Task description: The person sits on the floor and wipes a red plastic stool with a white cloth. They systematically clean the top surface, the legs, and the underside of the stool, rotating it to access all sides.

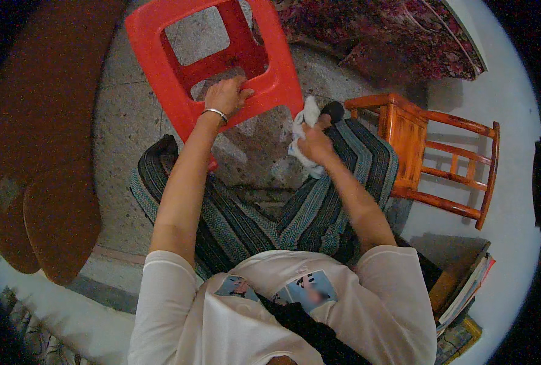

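A red plastic stool (170,77) with a large opening in the side facing me stands or leans at the upper middle, in front of my knees. My left hand (226,96), with a silver bangle at the wrist, grips the stool's near rail at the opening, its fingers curled over the edge. My right hand (315,140) holds a bunched white cloth (311,112), close to the stool's near right corner and above my right knee. Part of the cloth hangs below the hand. Whether it touches the stool is hard to tell.
A wooden chair (407,146) is at the right by the white wall. A brown upholstered piece (47,114) fills the left. Dark red floral fabric (389,41) hangs at the upper right. Books or papers (466,296) stand at the lower right. The floor (124,109) is speckled stone.
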Available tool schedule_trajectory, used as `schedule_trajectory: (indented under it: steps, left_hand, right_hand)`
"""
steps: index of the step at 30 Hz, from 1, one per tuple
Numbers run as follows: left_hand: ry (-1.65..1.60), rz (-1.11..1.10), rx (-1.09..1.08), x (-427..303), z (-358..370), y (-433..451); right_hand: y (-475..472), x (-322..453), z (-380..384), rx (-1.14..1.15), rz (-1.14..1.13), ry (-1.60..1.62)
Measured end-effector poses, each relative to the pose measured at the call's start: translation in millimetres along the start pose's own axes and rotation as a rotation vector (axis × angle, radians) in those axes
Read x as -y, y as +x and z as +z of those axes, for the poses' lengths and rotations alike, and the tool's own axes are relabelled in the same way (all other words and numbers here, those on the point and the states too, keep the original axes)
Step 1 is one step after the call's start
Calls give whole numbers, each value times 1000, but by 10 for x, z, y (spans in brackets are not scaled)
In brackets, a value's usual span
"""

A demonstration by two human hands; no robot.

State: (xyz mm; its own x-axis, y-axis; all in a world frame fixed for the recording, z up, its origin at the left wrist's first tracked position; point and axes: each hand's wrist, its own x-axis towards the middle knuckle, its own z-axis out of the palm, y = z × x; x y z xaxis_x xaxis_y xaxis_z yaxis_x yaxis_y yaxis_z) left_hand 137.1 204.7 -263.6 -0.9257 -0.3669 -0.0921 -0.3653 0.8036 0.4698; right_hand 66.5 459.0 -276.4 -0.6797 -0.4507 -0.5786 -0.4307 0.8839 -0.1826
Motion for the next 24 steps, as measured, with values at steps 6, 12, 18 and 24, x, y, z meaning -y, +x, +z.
schedule_trajectory:
  steps: [6, 12, 18, 24]
  left_hand:
    - [-15, -23, -28, 86, -59, -46]
    - [1, 4, -31, 156, 43, -26]
    - [-11, 18, -26, 32, 115, 6]
    - [-1, -63, -32, 45, 71, 25]
  right_hand:
    - [292, 23, -599, -515, -69, 318]
    - [587, -7, -7, -194, -72, 220]
    - [1247, -689, 10, 340, 24, 272]
    - [400, 107, 534, -543, 72, 196]
